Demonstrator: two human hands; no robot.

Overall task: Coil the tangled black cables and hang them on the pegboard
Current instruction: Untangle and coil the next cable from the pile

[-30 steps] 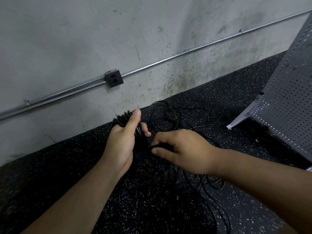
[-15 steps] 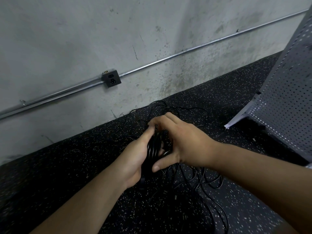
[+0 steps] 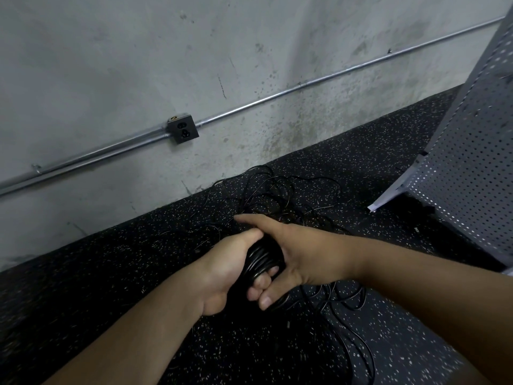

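A bundle of coiled black cable [image 3: 262,259] sits in my left hand [image 3: 224,269], whose fingers curl round it. My right hand [image 3: 299,254] wraps over the same coil from the right, thumb underneath, index finger stretched out to the left. Loose tangled black cable [image 3: 273,194] lies on the speckled floor beyond my hands, and more strands [image 3: 347,301] trail below and to the right. The grey pegboard [image 3: 472,159] leans at the right edge.
A concrete wall with a metal conduit [image 3: 263,100] and a dark outlet box [image 3: 182,129] runs behind the cables. The black speckled rubber floor [image 3: 111,273] spreads all around. A white foot of the pegboard stand [image 3: 388,197] juts out at the right.
My left hand has lowered the coil from upright near the wall toward me. My right hand has come over it and now clasps the coil from the right.
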